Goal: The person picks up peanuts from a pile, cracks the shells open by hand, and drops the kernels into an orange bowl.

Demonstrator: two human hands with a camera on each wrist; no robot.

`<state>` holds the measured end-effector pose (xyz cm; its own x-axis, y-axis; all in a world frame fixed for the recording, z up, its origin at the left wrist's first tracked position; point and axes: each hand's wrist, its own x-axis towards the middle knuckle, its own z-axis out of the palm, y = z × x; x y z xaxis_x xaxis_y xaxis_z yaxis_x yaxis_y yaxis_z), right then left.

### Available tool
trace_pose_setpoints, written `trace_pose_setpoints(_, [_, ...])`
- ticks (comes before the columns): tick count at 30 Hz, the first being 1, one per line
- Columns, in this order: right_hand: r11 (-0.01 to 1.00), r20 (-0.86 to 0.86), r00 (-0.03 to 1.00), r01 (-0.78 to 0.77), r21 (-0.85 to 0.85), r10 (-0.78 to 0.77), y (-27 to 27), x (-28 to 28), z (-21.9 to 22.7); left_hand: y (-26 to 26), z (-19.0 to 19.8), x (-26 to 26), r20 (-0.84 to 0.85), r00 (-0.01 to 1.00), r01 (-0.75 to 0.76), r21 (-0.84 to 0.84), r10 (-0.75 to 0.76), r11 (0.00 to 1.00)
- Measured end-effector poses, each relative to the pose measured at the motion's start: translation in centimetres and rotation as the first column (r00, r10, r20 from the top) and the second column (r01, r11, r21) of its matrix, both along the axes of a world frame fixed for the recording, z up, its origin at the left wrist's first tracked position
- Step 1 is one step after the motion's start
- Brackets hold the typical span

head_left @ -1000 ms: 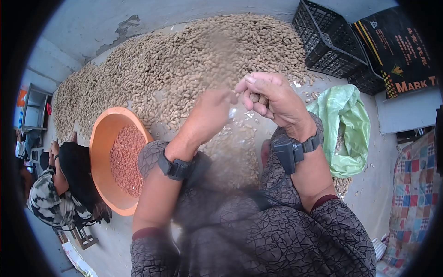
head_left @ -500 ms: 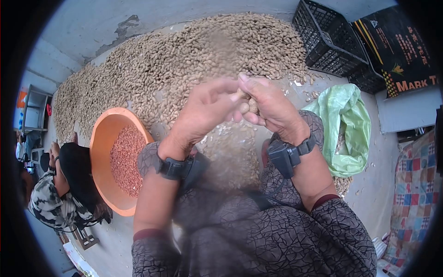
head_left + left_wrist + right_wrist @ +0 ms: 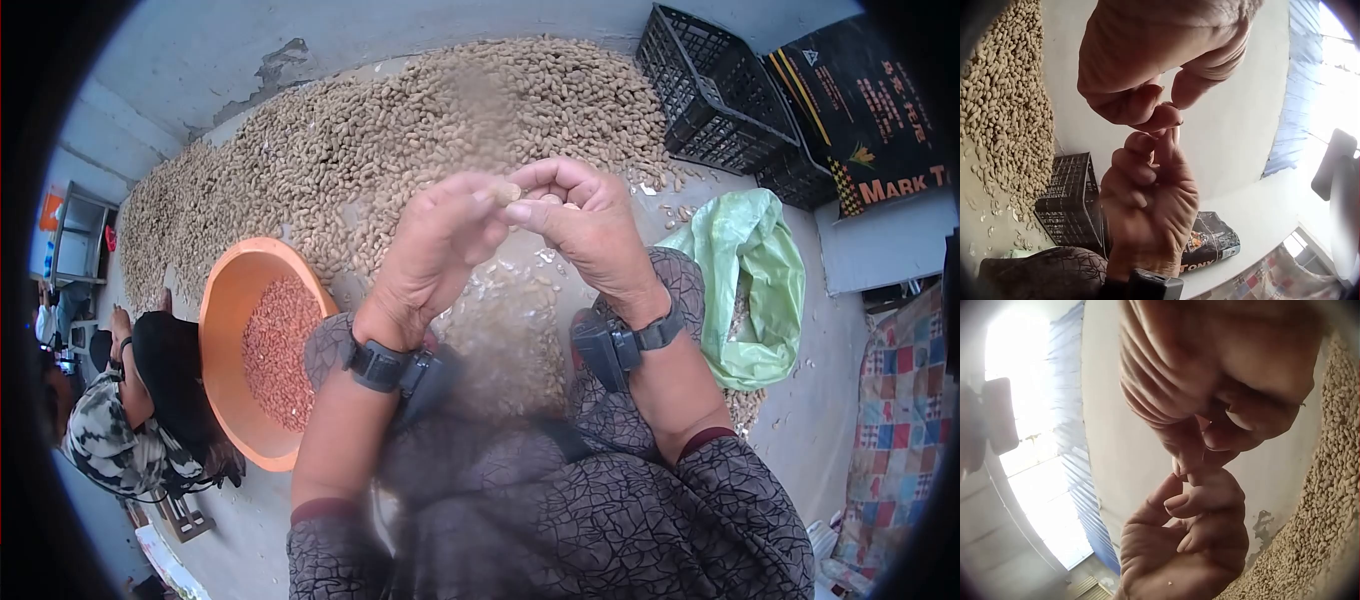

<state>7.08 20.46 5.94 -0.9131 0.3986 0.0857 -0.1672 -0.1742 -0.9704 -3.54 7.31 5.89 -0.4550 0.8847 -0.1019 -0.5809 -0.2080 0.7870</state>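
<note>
1. I see a single peanut [image 3: 508, 190] pinched between the fingertips of both hands, held up just above the middle of the head view, over the lap

2. My left hand [image 3: 440, 250] sits left of centre, fingers curled inward with the thumb and forefinger tips nipping the peanut; in the left wrist view its fingertips [image 3: 1163, 115] press against those of the other hand

3. My right hand [image 3: 580, 225] is just right of centre, fingers bent and closed on the same peanut from the other side; the two hands touch at the tips. I cannot tell whether the shell is cracked, since the fingers cover most of it

4. Each wrist carries a dark strapped camera unit [image 3: 385, 365], and the patterned dark sleeves [image 3: 620, 520] fill the bottom of the frame

5. Readable writing: the black sack [image 3: 870, 110] at the upper right shows "MARK T" in orange letters, cut off by the frame edge, with smaller lines of print above that I cannot read; the left wrist view shows "TONY" on a sack low in the frame

6. Containers: an orange basin [image 3: 225, 310] at the left middle holds reddish shelled kernels [image 3: 275, 350]; a black plastic crate [image 3: 715, 90] stands at the upper right; a green plastic bag [image 3: 750, 280] lies at the right, its contents hidden

7. A broad heap of unshelled peanuts [image 3: 400, 130] spreads across the upper half on the concrete floor [image 3: 200, 60]

8. Another person [image 3: 140, 410] crouches at the lower left beside the basin
</note>
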Motion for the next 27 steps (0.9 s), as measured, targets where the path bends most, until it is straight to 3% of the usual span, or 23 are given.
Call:
trace_pose_setpoints(2, [0.999, -0.010, 0.999, 0.042, 0.022, -0.042, 0.0, 0.1, 0.4, 0.0, 0.0, -0.2, -0.031, 0.997, 0.064, -0.022, -0.065, 0.998])
trace_pose_setpoints(8, [0.994, 0.041, 0.998, 0.040, 0.106, -0.044, 0.5, 0.2, 0.3, -0.4, 1.0, 0.0, -0.059, 0.997, 0.047, -0.079, -0.052, 0.996])
trace_pose_setpoints(21, [0.989, 0.005, 0.990, -0.140, -0.044, 0.141, 0.6, 0.3, 0.4, -0.6, 0.5, -0.7, 0.046, 0.990, 0.127, 0.063, -0.130, 0.990])
trace_pose_setpoints(27, [0.981, -0.015, 0.987, -0.160, -0.111, 0.160, 0.2, 0.1, 0.6, 0.0, 1.4, 1.1, -0.140, 0.990, 0.002, -0.063, -0.011, 0.998])
